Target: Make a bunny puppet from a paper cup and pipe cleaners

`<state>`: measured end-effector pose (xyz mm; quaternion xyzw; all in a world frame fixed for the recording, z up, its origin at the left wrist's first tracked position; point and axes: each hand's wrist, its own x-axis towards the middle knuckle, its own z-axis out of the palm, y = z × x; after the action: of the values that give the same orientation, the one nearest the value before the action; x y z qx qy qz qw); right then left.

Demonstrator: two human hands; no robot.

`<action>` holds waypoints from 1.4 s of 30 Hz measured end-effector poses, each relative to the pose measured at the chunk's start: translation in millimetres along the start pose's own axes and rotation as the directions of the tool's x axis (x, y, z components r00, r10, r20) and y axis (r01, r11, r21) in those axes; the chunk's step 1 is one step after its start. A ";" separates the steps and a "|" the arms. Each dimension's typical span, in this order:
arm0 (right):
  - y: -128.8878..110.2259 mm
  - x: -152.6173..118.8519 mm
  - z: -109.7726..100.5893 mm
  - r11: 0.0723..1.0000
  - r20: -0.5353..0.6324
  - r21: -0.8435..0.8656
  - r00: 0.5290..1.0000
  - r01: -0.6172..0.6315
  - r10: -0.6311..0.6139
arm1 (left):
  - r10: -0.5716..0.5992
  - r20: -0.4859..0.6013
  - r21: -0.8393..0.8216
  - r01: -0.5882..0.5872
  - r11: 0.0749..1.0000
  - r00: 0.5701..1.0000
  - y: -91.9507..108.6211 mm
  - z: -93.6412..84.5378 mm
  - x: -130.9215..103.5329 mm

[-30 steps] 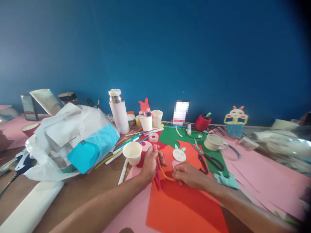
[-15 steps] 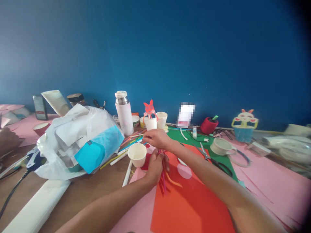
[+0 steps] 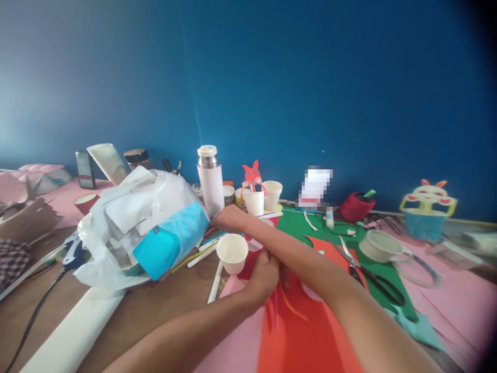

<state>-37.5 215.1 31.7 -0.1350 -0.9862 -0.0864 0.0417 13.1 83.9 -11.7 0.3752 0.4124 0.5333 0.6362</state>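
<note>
Strips (image 3: pixel 276 310) sit pinched in our left hand (image 3: pixel 266 275); we're seemingly gathering: our right hand (image 3: pixel 230 218), grip unclear, likely needs careful picking near the flask (image 3: pixel 210 184).

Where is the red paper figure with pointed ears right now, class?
In the head view, the red paper figure is near the middle, above a white cup, with the flask to its left.
</note>
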 end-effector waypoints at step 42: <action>-120.6 -244.8 -28.2 0.862 -0.344 0.307 0.797 -0.403 0.496 | -0.129 0.036 -0.150 0.133 0.980 0.991 5.2 14.4 -19.4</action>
<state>166.2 32.1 14.3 -0.3398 -0.8971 0.0081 0.2823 22.7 64.9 1.0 0.3048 0.3858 0.5152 0.7020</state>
